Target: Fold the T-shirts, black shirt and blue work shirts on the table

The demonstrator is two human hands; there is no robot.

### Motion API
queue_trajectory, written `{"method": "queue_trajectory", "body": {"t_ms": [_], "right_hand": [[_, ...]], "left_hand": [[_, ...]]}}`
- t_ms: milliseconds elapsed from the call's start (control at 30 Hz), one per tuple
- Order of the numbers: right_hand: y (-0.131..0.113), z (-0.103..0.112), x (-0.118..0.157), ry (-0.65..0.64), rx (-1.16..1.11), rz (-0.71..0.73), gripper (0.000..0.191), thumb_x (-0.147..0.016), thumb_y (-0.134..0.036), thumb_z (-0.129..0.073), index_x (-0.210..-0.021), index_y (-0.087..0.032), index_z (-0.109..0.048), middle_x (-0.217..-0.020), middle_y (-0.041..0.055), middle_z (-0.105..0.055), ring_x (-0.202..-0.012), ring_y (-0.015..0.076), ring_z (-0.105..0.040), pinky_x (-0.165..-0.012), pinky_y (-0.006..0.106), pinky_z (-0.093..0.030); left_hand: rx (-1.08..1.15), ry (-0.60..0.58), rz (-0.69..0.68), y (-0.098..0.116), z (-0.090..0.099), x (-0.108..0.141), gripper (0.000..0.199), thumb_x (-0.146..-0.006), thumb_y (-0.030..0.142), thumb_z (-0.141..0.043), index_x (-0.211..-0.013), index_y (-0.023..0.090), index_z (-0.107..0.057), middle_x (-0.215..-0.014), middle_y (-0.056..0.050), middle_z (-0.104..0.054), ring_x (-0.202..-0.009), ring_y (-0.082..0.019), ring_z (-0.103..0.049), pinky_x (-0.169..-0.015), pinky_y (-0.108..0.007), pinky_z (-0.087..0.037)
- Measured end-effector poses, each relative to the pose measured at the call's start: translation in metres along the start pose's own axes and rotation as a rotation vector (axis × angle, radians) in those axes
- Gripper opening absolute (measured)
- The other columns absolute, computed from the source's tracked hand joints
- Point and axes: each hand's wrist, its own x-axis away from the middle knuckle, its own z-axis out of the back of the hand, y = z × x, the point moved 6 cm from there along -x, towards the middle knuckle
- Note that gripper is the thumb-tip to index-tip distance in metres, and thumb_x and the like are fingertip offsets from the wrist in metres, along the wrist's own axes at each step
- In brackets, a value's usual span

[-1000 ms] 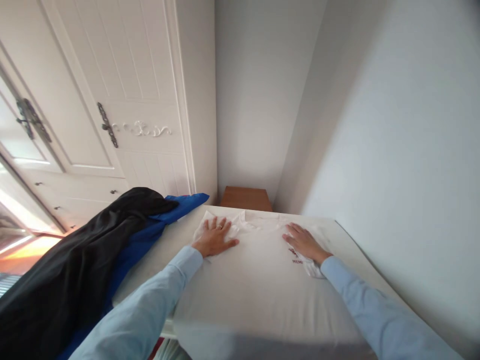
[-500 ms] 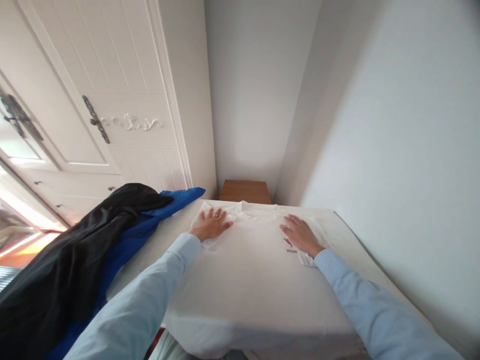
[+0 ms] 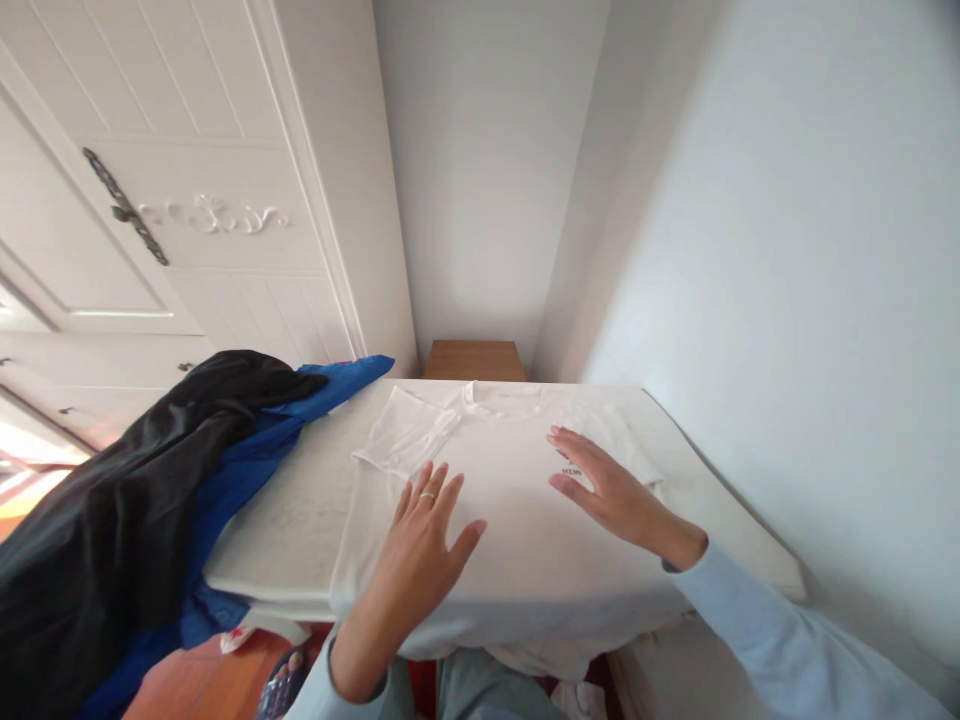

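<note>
A white T-shirt (image 3: 495, 520) lies spread on a white marble-look table (image 3: 285, 520), its neckline at the far edge and its hem hanging over the near side. Dark print shows on its chest at the right, partly behind my right hand (image 3: 607, 490). That hand is open, thumb apart, over the right side of the chest. My left hand (image 3: 424, 545), a ring on one finger, is over the shirt's left half below the sleeve, fingers spread. Neither hand grips the fabric. Whether they touch it I cannot tell.
Black and blue garments (image 3: 165, 480) drape over the table's left end. A white wardrobe (image 3: 225, 180) stands behind at the left, a grey wall (image 3: 787, 250) runs along the right. Past the far edge is a brown wooden surface (image 3: 476, 360). A sandaled foot (image 3: 281, 685) shows below.
Both hands have come off the shirt's shoulders and back toward me, the left one farther. The left sleeve is now uncovered. The view has shifted somewhat.
</note>
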Motion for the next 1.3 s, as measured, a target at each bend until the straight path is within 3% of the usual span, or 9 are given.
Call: {"method": "queue_trajectory", "body": {"t_ms": [167, 333, 567, 900, 1000, 1100, 1200, 1300], "right_hand": [[0.018, -0.036, 0.029, -0.171, 0.100, -0.001, 0.069, -0.103, -0.063, -0.039, -0.153, -0.016, -0.049, -0.159, 0.0131, -0.037, -0.152, 0.0263, -0.030, -0.127, 0.050, -0.030], [0.039, -0.054, 0.014, -0.183, 0.178, 0.032, 0.065, -0.104, -0.060, -0.038, -0.149, -0.015, -0.053, -0.157, 0.0145, -0.040, -0.151, 0.0301, -0.032, -0.125, 0.056, -0.030], [0.045, -0.055, -0.016, -0.194, 0.200, 0.123, 0.064, -0.105, -0.058, -0.037, -0.150, -0.015, -0.051, -0.157, 0.0148, -0.039, -0.151, 0.0301, -0.032, -0.125, 0.056, -0.030], [0.064, -0.061, -0.054, -0.248, 0.215, 0.107, 0.064, -0.105, -0.055, -0.038, -0.151, -0.013, -0.050, -0.159, 0.0154, -0.036, -0.152, 0.0281, -0.030, -0.127, 0.052, -0.027], [0.060, -0.062, -0.050, -0.268, 0.265, 0.107, 0.064, -0.105, -0.056, -0.038, -0.151, -0.013, -0.049, -0.158, 0.0159, -0.037, -0.152, 0.0282, -0.030, -0.127, 0.052, -0.029], [0.056, -0.057, -0.038, -0.211, 0.332, 0.099, 0.067, -0.105, -0.058, -0.036, -0.153, -0.013, -0.046, -0.161, 0.0153, -0.033, -0.154, 0.0279, -0.027, -0.128, 0.051, -0.027], [0.065, -0.051, -0.022, -0.104, 0.384, -0.011, 0.072, -0.104, -0.060, -0.034, -0.157, -0.012, -0.041, -0.163, 0.0171, -0.027, -0.154, 0.0305, -0.025, -0.127, 0.054, -0.027], [0.080, -0.053, -0.004, -0.099, 0.375, -0.108, 0.072, -0.104, -0.060, -0.032, -0.154, -0.011, -0.043, -0.161, 0.0193, -0.030, -0.152, 0.0321, -0.029, -0.125, 0.055, -0.030]], "left_hand": [[-0.205, -0.042, 0.036, -0.043, -0.004, 0.030, 0.066, -0.100, 0.058, -0.045, -0.149, 0.014, -0.048, -0.158, -0.020, -0.041, -0.151, -0.036, -0.032, -0.120, -0.060, -0.032], [-0.325, -0.050, -0.012, -0.050, 0.004, 0.025, 0.066, -0.102, 0.058, -0.038, -0.149, 0.012, -0.051, -0.157, -0.018, -0.043, -0.148, -0.035, -0.038, -0.118, -0.058, -0.036], [-0.341, -0.062, 0.021, -0.057, 0.006, 0.007, 0.064, -0.103, 0.057, -0.037, -0.148, 0.013, -0.052, -0.158, -0.017, -0.042, -0.148, -0.034, -0.038, -0.119, -0.055, -0.035], [-0.306, -0.143, 0.070, -0.064, 0.007, -0.018, 0.060, -0.104, 0.052, -0.040, -0.146, 0.011, -0.052, -0.159, -0.021, -0.040, -0.149, -0.036, -0.034, -0.120, -0.057, -0.032], [-0.266, -0.143, 0.071, -0.064, 0.008, -0.014, 0.059, -0.105, 0.050, -0.037, -0.144, 0.011, -0.055, -0.156, -0.020, -0.043, -0.149, -0.034, -0.036, -0.121, -0.056, -0.032], [-0.225, -0.092, 0.053, -0.065, 0.010, -0.010, 0.058, -0.105, 0.051, -0.036, -0.144, 0.011, -0.054, -0.155, -0.020, -0.045, -0.150, -0.032, -0.035, -0.121, -0.054, -0.033], [-0.240, -0.100, 0.051, -0.068, 0.010, -0.011, 0.064, -0.104, 0.053, -0.038, -0.149, 0.010, -0.049, -0.159, -0.021, -0.038, -0.152, -0.034, -0.028, -0.121, -0.055, -0.031], [-0.303, -0.167, 0.057, -0.073, 0.006, -0.012, 0.070, -0.102, 0.056, -0.041, -0.153, 0.008, -0.044, -0.162, -0.023, -0.031, -0.153, -0.038, -0.024, -0.122, -0.059, -0.026]]}}
